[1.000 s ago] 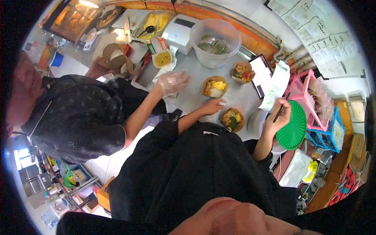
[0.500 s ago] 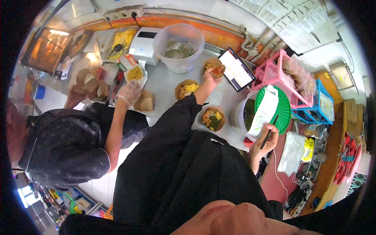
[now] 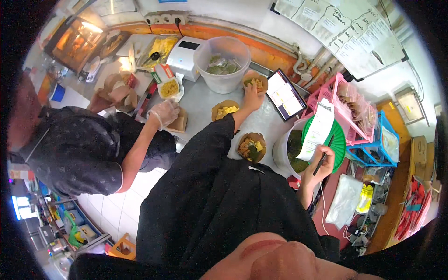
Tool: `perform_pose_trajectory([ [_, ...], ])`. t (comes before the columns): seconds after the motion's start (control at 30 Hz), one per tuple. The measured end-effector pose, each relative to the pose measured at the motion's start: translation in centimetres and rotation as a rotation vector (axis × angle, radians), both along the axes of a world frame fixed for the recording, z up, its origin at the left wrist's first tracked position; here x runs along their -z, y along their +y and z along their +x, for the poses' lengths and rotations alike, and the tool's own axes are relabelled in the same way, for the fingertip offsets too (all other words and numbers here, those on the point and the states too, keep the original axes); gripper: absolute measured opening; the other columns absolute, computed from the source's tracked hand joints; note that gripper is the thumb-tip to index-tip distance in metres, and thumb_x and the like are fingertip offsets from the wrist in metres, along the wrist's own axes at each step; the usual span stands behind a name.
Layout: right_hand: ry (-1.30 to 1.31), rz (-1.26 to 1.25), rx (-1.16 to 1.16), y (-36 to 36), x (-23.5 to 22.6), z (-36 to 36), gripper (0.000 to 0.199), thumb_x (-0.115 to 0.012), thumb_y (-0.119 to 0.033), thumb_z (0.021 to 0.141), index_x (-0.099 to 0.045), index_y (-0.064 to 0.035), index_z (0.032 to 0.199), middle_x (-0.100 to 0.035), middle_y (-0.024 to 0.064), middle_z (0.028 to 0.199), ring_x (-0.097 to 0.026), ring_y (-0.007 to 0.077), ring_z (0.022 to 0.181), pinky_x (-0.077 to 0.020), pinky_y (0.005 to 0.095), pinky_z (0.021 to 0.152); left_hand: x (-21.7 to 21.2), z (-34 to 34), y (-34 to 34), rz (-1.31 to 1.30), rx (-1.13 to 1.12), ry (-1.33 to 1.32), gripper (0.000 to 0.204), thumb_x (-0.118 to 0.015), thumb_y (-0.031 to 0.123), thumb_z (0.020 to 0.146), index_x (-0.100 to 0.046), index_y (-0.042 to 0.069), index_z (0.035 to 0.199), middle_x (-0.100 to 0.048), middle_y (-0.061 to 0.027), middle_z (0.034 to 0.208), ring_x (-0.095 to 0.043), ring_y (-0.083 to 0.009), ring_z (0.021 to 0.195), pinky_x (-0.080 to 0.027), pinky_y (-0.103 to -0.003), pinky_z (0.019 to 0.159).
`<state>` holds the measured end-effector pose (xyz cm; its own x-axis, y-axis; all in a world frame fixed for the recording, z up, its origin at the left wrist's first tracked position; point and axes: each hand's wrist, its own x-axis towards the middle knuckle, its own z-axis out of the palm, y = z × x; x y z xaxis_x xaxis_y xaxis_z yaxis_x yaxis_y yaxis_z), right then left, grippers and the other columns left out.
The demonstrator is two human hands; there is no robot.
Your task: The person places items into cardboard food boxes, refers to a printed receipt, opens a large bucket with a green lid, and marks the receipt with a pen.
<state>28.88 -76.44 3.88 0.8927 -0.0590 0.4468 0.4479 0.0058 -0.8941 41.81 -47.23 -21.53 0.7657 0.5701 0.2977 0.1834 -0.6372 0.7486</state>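
Observation:
My left hand [image 3: 253,97] reaches across the steel counter [image 3: 193,98], its fingers closed on the near side of a brown cardboard food box [image 3: 264,85] with food in it. Two more open food boxes stand closer to me: one with yellow food [image 3: 227,111] beside my left forearm, another [image 3: 252,147] holding rice-like, yellow and dark green food. On the right, my right hand [image 3: 320,164] holds a black pen [image 3: 323,156] together with a long white paper slip [image 3: 318,129]. The slip hangs in front of a round green lid [image 3: 339,145].
A tablet [image 3: 285,94] leans at the back, next to pink baskets [image 3: 337,109]. Beneath the lid sits a tub [image 3: 281,149] of dark green contents. A clear tub [image 3: 223,70] and white printer [image 3: 185,58] stand behind. At left, a co-worker's gloved hand [image 3: 164,113] is near a box.
The view has shifted slightly. My left fingers appear further over the near edge of the box. The right hand keeps the pen and slip, and the co-worker's gloved hand has moved slightly.

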Motion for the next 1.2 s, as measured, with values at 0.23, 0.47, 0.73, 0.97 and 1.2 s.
perform_pose_trajectory([
  [0.23,-0.046,-0.029,0.028,-0.6,0.0,0.9,0.004,-0.057,0.0,0.086,-0.056,-0.0033,0.087,-0.057,0.003,0.086,-0.052,0.0092,0.08,-0.0398,0.0212,0.073,0.1,-1.7,-0.9,0.033,0.154,0.492,0.09,-0.064,0.037,0.077,-0.014,-0.005,0.14,-0.011,-0.0249,0.147,-0.011,-0.0404,0.137,-0.026,-0.052,0.105],
  [0.47,0.033,0.005,0.043,-2.3,2.0,1.0,0.004,-0.056,0.001,0.087,-0.055,-0.0034,0.087,-0.057,0.003,0.085,-0.052,0.0086,0.08,-0.0395,0.0208,0.072,-8.0,-6.3,-8.1,0.047,0.268,-0.313,0.047,-0.061,0.016,0.08,-0.045,0.001,0.122,-0.048,-0.022,0.12,-0.045,-0.0335,0.114,-0.038,-0.043,0.095],
  [0.73,0.08,-0.017,-0.028,-1.0,2.3,1.4,0.005,-0.056,0.002,0.086,-0.055,-0.002,0.087,-0.058,0.0051,0.087,-0.053,0.011,0.082,-0.0411,0.0238,0.077,-9.8,-15.3,-11.4,-0.436,0.308,-0.189,0.017,-0.056,0.01,0.086,-0.061,0.004,0.101,-0.064,-0.0107,0.092,-0.063,-0.0208,0.082,-0.049,-0.031,0.074],
  [0.97,0.099,0.041,-0.079,-0.2,2.0,1.4,0.005,-0.057,0.002,0.086,-0.055,-0.002,0.088,-0.058,0.0052,0.087,-0.053,0.0109,0.082,-0.0415,0.0238,0.078,-6.4,-18.8,-9.2,-0.3,0.091,-0.309,0.017,-0.059,0.013,0.083,-0.062,0.006,0.098,-0.064,-0.0109,0.085,-0.063,-0.0249,0.076,-0.049,-0.035,0.067],
  [1.2,0.066,0.051,-0.137,-0.2,3.2,2.0,0.006,-0.058,0.003,0.085,-0.056,-0.0025,0.088,-0.058,0.005,0.088,-0.053,0.0109,0.082,-0.0418,0.0231,0.077,-5.2,-21.2,-8.1,-0.38,-0.098,0.103,0.024,-0.061,0.022,0.083,-0.065,-0.001,0.087,-0.066,-0.0164,0.081,-0.063,-0.0274,0.076,-0.047,-0.037,0.069],
])
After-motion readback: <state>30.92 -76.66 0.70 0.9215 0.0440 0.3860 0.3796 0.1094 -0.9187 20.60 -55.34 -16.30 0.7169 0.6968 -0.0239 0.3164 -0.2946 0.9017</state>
